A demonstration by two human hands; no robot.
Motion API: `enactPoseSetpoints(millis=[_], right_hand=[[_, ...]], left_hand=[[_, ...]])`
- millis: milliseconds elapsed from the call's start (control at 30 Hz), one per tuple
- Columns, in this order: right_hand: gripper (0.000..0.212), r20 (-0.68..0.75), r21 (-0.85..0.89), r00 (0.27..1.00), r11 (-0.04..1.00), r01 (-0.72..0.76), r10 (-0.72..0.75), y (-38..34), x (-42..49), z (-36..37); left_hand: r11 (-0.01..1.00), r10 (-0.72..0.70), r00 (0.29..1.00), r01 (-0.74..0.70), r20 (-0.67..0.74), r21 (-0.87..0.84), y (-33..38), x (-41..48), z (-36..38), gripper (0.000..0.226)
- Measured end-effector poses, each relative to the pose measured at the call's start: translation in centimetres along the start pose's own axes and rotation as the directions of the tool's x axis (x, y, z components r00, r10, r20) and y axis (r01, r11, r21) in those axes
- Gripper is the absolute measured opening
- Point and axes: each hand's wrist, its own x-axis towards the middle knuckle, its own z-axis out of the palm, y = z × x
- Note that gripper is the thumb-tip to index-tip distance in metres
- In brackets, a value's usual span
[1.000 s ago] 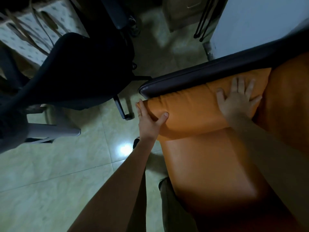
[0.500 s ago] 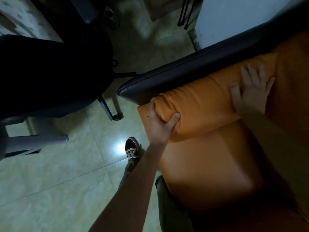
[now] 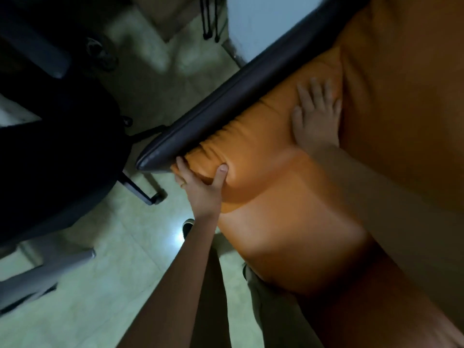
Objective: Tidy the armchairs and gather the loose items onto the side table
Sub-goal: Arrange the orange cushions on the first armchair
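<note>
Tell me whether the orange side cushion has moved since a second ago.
Yes. The orange cushion has been pushed in toward the dark armrest; its front end, gripped by the left hand, now tucks under the armrest's tip.

Two hands are counted, the left hand [image 3: 200,189] and the right hand [image 3: 316,114]. One orange cushion [image 3: 258,136], one dark armrest [image 3: 226,99], one black office chair [image 3: 57,151] and one shoe [image 3: 187,226] are seen.

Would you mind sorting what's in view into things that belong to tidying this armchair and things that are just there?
Part of the job:
orange cushion, gripped at its end by the left hand, pressed flat by the right hand
armrest
seat

Just there:
office chair
floor
shoe
</note>
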Motion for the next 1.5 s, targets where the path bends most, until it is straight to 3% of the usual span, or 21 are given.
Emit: enactPoseSetpoints(millis=[100, 167, 300, 367, 433, 567, 667, 767, 833, 1033, 1167, 1267, 1367, 1500], right_hand=[[0.059, 0.072, 0.102, 0.997, 0.995, 0.012, -0.020, 0.3, -3.3, -0.3], [0.062, 0.119, 0.193, 0.992, 0.981, 0.016, -0.040, 0.7, -6.3, -0.4], [0.062, 0.165, 0.307, 0.983, 0.942, -0.133, 0.085, 2.7, -14.8, -0.6], [0.061, 0.141, 0.286, 0.964, 0.923, -0.259, 0.227, 4.4, -19.7, -0.4], [0.060, 0.113, 0.260, 0.911, 0.874, -0.412, 0.396, 6.1, -24.3, -0.4], [0.059, 0.020, 0.243, 0.751, 0.725, -0.644, 0.660, 9.2, -34.4, -1.2], [0.061, -0.015, 0.259, 0.571, 0.555, -0.790, 0.821, 11.2, -41.8, -1.6], [0.064, -0.052, 0.283, 0.409, 0.406, -0.869, 0.911, 12.9, -47.5, -1.4], [0.066, -0.050, 0.303, 0.358, 0.356, -0.884, 0.932, 14.0, -50.1, -1.1], [0.068, 0.098, 0.498, 0.307, 0.221, -0.839, 0.947, 14.8, -54.1, 1.1], [0.067, 0.104, 0.521, 0.326, 0.227, -0.823, 0.940, 13.4, -55.5, 3.1], [0.066, 0.076, 0.543, 0.304, 0.217, -0.811, 0.950, 12.9, -55.8, 3.8], [0.066, 0.077, 0.547, 0.252, 0.170, -0.820, 0.965, 13.0, -54.9, 4.0], [0.072, 0.082, 0.544, 0.113, 0.051, -0.838, 0.990, 13.2, -52.6, 3.9]], left_hand=[[0.993, -0.094, 0.993, 0.088, -0.077, -0.082, 1.0, -2.8, 1.1, 0.104], [0.985, -0.141, 0.989, 0.135, -0.053, -0.107, 1.3, -5.1, 2.8, 0.097], [0.993, -0.120, 0.961, 0.111, 0.251, 0.048, 1.0, -10.7, 5.7, 0.095], [0.984, 0.004, 0.889, -0.085, 0.458, 0.156, 0.4, -13.1, 6.1, 0.096], [0.924, 0.082, 0.771, -0.296, 0.632, 0.241, -0.2, -14.6, 6.4, 0.086], [0.798, 0.059, 0.538, -0.531, 0.841, 0.284, -0.9, -16.8, 6.3, 0.077], [0.715, -0.008, 0.423, -0.631, 0.906, 0.301, -2.1, -18.7, 6.7, 0.077], [0.578, -0.038, 0.300, -0.771, 0.953, 0.266, -2.8, -22.3, 7.5, 0.074], [0.516, -0.064, 0.197, -0.833, 0.978, 0.201, -3.1, -25.0, 8.7, 0.072], [0.358, -0.104, -0.053, -0.934, 0.993, -0.012, -4.5, -33.4, 14.5, 0.062], [0.231, -0.058, -0.168, -0.961, 0.984, -0.150, -4.3, -37.3, 19.3, 0.059], [0.029, -0.056, -0.336, -0.942, 0.940, -0.335, -3.8, -39.3, 22.8, 0.055], [-0.193, -0.138, -0.499, -0.834, 0.856, -0.517, -3.6, -41.3, 26.0, 0.055], [-0.353, -0.246, -0.600, -0.676, 0.761, -0.647, -3.8, -42.4, 28.9, 0.050]])
